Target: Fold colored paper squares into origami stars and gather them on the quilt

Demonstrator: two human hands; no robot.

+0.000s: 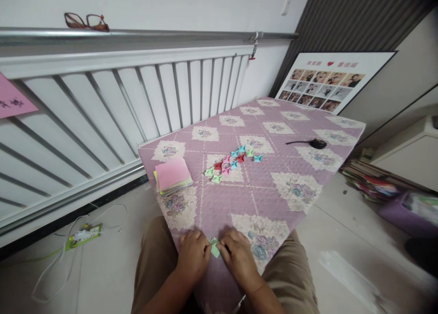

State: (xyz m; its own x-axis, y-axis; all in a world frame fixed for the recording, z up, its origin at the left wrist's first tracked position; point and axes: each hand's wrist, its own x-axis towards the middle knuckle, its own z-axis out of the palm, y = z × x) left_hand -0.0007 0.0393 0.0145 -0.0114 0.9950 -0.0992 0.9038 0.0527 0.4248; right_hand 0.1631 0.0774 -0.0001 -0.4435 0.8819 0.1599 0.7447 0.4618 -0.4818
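Mid-fold: your left hand (193,254) and right hand (239,257) pinch a small green paper (214,248) at the table's (273,200) near edge; next, crease firmly, fingertips aligned.

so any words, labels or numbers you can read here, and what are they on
None can be read.
Pink sheet on the radiator: dark marks, too blurred.
Photo board against the wall: red header marks either side of a heart, too small.
Paper stack, folded stars, green paper between left hand and right hand: no print visible.
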